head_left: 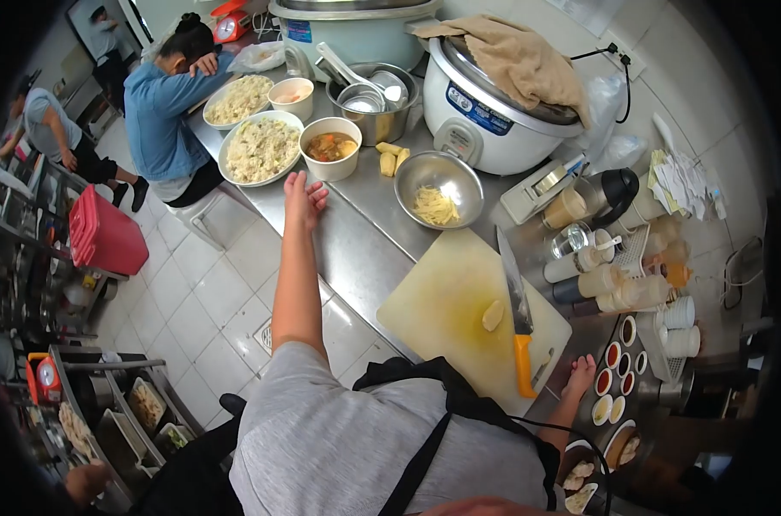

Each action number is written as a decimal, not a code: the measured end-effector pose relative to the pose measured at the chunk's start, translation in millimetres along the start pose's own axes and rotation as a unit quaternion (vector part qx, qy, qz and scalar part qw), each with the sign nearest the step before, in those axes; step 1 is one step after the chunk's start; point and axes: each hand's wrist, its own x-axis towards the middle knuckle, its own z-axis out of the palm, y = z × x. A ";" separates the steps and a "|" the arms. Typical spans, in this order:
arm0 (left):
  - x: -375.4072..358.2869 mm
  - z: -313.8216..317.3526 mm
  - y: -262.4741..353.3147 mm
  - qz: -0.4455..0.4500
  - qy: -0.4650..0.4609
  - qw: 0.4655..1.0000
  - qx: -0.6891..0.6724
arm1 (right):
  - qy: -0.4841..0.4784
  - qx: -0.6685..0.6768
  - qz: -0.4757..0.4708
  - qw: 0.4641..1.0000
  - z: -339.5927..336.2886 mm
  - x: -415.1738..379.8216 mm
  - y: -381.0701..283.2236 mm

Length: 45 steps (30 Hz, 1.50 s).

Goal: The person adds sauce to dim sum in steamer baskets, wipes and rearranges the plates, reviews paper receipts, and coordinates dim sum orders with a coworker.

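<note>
My left hand (304,199) reaches out over the steel table's edge, fingers apart and empty, just below a paper bowl of soup (330,150) and a plate of rice (261,149). My right hand (582,374) is low at the right, beside the cutting board's corner, fingers loosely bent and nothing visible in them. On the yellow-stained cutting board (425,288) lie a knife with an orange handle (523,365) and a pale piece that looks like peeled ginger (493,316). Thin yellow strips (435,206) sit in a steel bowl (464,176); yellow chunks (390,158) lie beside it.
Two rice cookers (485,129) stand at the back, one under a brown cloth (511,60). A steel pot (386,129) holds ladles. Bottles (593,284) and sauce cups (606,383) line the right. A person in blue (162,120) leans on the table at left.
</note>
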 end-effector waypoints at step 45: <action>-206.7 -176.2 -208.2 -0.018 0.276 0.842 0.462 | -0.129 -0.011 -0.158 0.979 -60.0 -76.5 36.2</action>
